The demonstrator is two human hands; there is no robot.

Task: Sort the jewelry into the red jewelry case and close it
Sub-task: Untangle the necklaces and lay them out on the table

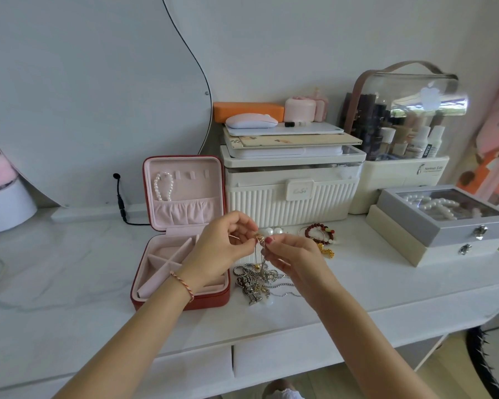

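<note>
Red jewelry case [182, 295] stands open on the white table [69, 283]; a pearl bracelet [162, 186] hangs in its lid. Left hand [222, 243] and right hand [291, 254] both pinch a thin necklace [260, 243] above the tangled chain pile [257, 280]. Red bead bracelet [319, 233] lies right of the hands.

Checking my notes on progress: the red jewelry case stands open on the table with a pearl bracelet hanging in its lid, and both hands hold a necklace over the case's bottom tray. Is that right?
Not quite. The head view shows both hands, left hand and right hand, pinching the necklace over the jewelry pile on the table, beside the red jewelry case, not over its tray. The case is open, with the pearl bracelet in its lid.
</note>
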